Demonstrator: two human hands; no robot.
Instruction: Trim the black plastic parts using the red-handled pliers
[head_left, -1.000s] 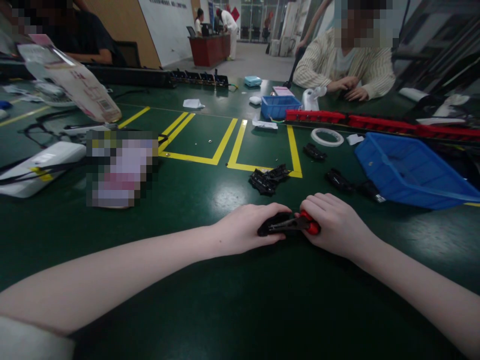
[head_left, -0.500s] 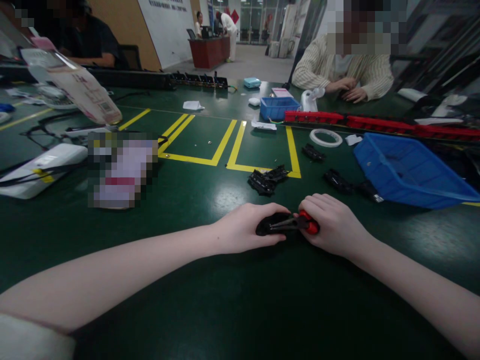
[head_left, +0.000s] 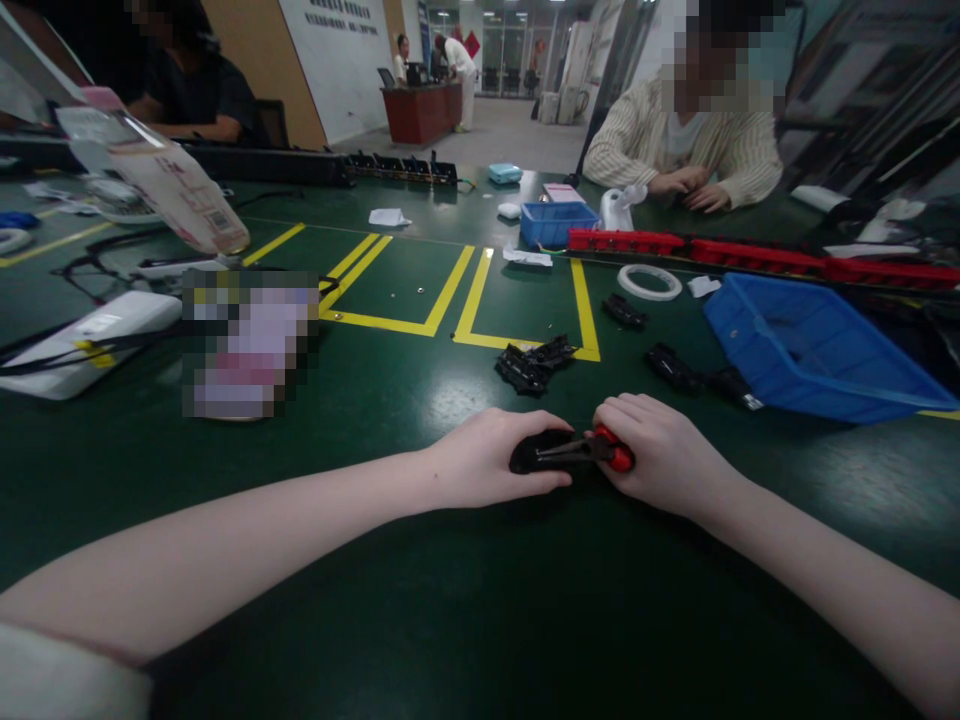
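My left hand (head_left: 487, 458) is closed over a small black plastic part (head_left: 534, 451) and presses it onto the green table (head_left: 450, 600). My right hand (head_left: 660, 452) is wrapped round a red-handled tool (head_left: 616, 452); its dark metal tip (head_left: 562, 452) lies across the black part. Both hands meet in the middle of the view, close to me. More black parts lie in a small heap (head_left: 531, 362) just beyond my hands, and two others (head_left: 675, 366) rest to the right.
A tilted blue bin (head_left: 810, 345) sits at the right, a smaller blue bin (head_left: 556, 222) farther back. A red rail (head_left: 750, 250), a tape ring (head_left: 649, 281) and yellow floor-tape lines (head_left: 465, 300) cross the table. A person in a striped shirt (head_left: 682, 140) sits opposite.
Both hands stay put on the black part and tool. Only the view has tilted slightly, so the table contents sit a little lower and the far room shows more.
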